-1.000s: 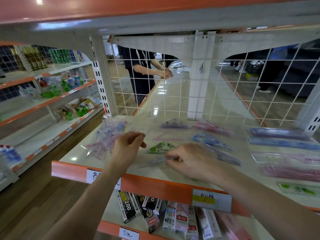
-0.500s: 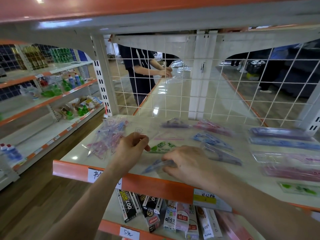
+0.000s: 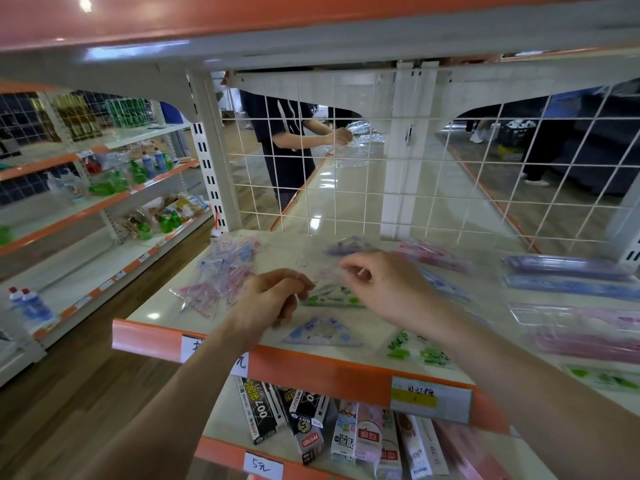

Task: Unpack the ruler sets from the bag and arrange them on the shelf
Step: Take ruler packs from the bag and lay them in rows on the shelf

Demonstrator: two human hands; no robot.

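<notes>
My left hand pinches the edge of a clear plastic bag held just above the cream shelf. Inside the bag show a purple ruler set and a green one. At the bag's mouth my right hand pinches a pale pink ruler set between thumb and forefinger; the blur hides the exact hold. A blue triangle ruler set lies flat near the shelf's front edge, and a green set lies to its right.
A heap of small clear packets lies at the shelf's left. Long ruler packs lie in rows at the right. A wire grid closes the back, with a person behind it. Boxed goods fill the lower shelf.
My right hand let go of the blue ruler set, which now lies near the shelf's front edge. It then rose to the bag's mouth. My left hand stayed on the bag.
</notes>
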